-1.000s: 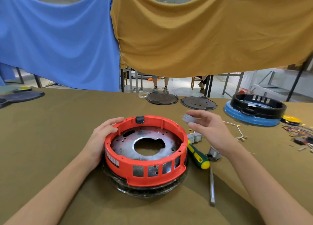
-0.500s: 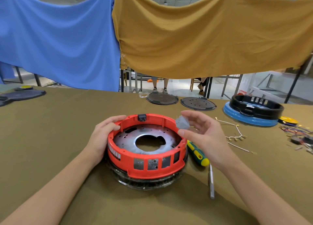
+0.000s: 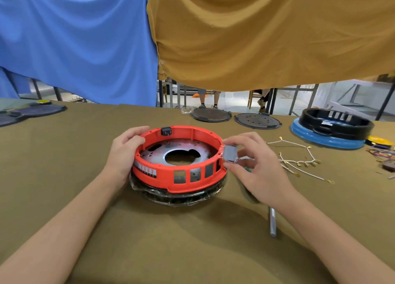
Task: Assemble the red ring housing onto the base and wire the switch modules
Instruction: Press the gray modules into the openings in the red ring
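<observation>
Your right hand (image 3: 256,168) pinches a small grey switch module (image 3: 230,153) between thumb and fingertips, its fingers curled around it, and holds it just outside the right side of the red ring housing (image 3: 179,168). The module touches or nearly touches the housing's outer wall near one of the rectangular window slots; you seem to be lining it up with an opening there, which would explain why it is held upright and close to the wall. Thin metal terminals show at its left edge, facing the ring.

Your left hand (image 3: 124,153) grips the opposite, left side of the housing, fingers curled over the top rim and thumb outside. That grip looks meant to steady the ring against the push from the right.

The housing already sits on the black base (image 3: 177,196), near the middle of the table (image 3: 64,176) towards its near edge, with the metal plate (image 3: 177,153) visible inside and a small black clip (image 3: 166,131) on the far rim.

Right of your hand, white wires (image 3: 299,161) with small terminals lie loose, ready for wiring. A metal shaft (image 3: 272,224) lies near your right wrist. By the far right edge stands a black ring on a blue base (image 3: 331,132); two dark discs (image 3: 235,117) lie at the far edge.
</observation>
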Demonstrator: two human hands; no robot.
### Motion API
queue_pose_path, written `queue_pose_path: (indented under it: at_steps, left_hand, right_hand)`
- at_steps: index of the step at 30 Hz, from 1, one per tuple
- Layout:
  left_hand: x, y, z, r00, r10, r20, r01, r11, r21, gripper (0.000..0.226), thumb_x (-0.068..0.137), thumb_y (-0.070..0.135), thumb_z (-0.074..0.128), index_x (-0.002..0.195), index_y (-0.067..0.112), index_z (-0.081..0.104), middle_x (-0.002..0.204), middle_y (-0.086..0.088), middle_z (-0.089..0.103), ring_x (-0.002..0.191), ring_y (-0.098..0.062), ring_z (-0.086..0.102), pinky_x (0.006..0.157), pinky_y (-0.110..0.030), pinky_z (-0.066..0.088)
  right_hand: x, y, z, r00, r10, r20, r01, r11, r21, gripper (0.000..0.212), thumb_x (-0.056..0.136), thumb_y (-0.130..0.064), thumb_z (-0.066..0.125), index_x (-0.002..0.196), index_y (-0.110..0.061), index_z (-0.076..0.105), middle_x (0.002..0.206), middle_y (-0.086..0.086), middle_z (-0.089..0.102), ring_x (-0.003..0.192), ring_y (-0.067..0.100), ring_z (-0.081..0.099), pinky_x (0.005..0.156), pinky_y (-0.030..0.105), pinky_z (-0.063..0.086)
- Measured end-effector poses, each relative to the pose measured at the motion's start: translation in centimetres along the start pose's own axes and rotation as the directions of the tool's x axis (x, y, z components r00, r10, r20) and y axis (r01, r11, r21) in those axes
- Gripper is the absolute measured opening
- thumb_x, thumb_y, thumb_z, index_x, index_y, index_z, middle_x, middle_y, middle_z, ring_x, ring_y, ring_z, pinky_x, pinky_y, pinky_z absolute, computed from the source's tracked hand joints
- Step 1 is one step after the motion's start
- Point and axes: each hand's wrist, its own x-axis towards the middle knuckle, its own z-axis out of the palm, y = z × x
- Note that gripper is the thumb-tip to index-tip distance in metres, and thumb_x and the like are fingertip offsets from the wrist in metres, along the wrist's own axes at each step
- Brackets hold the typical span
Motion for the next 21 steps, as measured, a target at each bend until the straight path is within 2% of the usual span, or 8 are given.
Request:
queue_pose_path:
  at_steps: [3,5,9,12,14,17,21]
  left_hand:
    - [-0.4,0.2,0.1,0.998,0.007,0.057,-0.011,0.997,0.076,0.041,0.073,0.015,0.053,0.108,0.018,0.073,0.124,-0.015,0.065,0.112,-0.034,0.063,0.102,-0.049,0.048]
    - [-0.3,0.2,0.1,0.999,0.002,0.054,-0.008,0.995,0.100,0.040,0.076,0.010,0.052,0.110,0.016,0.073,0.127,-0.017,0.062,0.115,-0.037,0.060,0.104,-0.052,0.046]
    - [-0.2,-0.1,0.2,1.000,0.016,0.025,-0.019,0.993,0.114,0.041,0.085,-0.005,0.046,0.107,0.014,0.074,0.129,-0.012,0.061,0.117,-0.029,0.059,0.106,-0.049,0.046]
    - [-0.2,-0.1,0.2,1.000,0.017,0.021,-0.020,0.992,0.126,0.041,0.084,-0.005,0.045,0.105,0.014,0.075,0.130,-0.009,0.060,0.118,-0.025,0.059,0.106,-0.047,0.046]
    - [-0.2,-0.1,0.2,1.000,0.016,0.023,-0.019,0.992,0.121,0.040,0.084,-0.005,0.045,0.104,0.014,0.075,0.130,-0.008,0.060,0.118,-0.024,0.059,0.105,-0.045,0.047]
    - [-0.3,-0.1,0.2,0.999,0.026,0.029,-0.030,0.993,0.112,0.040,0.084,-0.005,0.045,0.102,0.014,0.075,0.130,-0.008,0.060,0.118,-0.024,0.059,0.103,-0.043,0.048]
    - [-0.4,0.6,0.1,0.994,0.096,0.047,-0.103,0.978,0.184,0.040,0.086,-0.005,0.046,0.102,0.018,0.074,0.131,-0.008,0.058,0.124,-0.021,0.054,0.108,-0.043,0.043]
  right_hand:
    - [-0.1,0.1,0.4,0.999,0.035,0.031,-0.038,0.995,0.093,0.044,0.081,0.007,0.074,0.112,-0.024,0.069,0.115,-0.003,0.053,0.094,0.016,0.061,0.081,0.022,0.054]
    - [-0.1,0.4,0.4,0.997,0.062,0.046,-0.068,0.985,0.156,0.044,0.080,0.007,0.075,0.114,-0.022,0.070,0.115,0.003,0.054,0.095,0.017,0.060,0.082,0.022,0.053]
    - [-0.3,0.7,0.6,0.994,0.094,0.063,-0.106,0.966,0.237,0.045,0.082,0.006,0.074,0.118,-0.021,0.070,0.110,0.007,0.057,0.094,0.016,0.059,0.084,0.022,0.052]
    - [-0.2,1.0,0.7,0.988,0.146,0.049,-0.154,0.954,0.259,0.035,0.087,-0.008,0.073,0.119,-0.021,0.067,0.101,0.001,0.068,0.092,0.023,0.066,0.083,0.035,0.057]
    - [-0.1,1.0,0.5,0.984,0.174,0.048,-0.180,0.939,0.293,0.025,0.092,-0.018,0.068,0.116,-0.023,0.064,0.084,0.000,0.069,0.080,0.022,0.068,0.075,0.035,0.058]
    - [-0.3,0.9,0.6,0.982,0.184,0.049,-0.190,0.939,0.287,0.011,0.097,-0.022,0.060,0.104,-0.017,0.066,0.077,0.009,0.068,0.067,0.017,0.065,0.063,0.027,0.053]
    - [-0.3,1.1,0.9,0.963,0.264,0.056,-0.269,0.923,0.275,0.021,0.099,-0.028,0.056,0.092,-0.011,0.065,0.068,0.008,0.067,0.057,0.021,0.061,0.053,0.028,0.051]
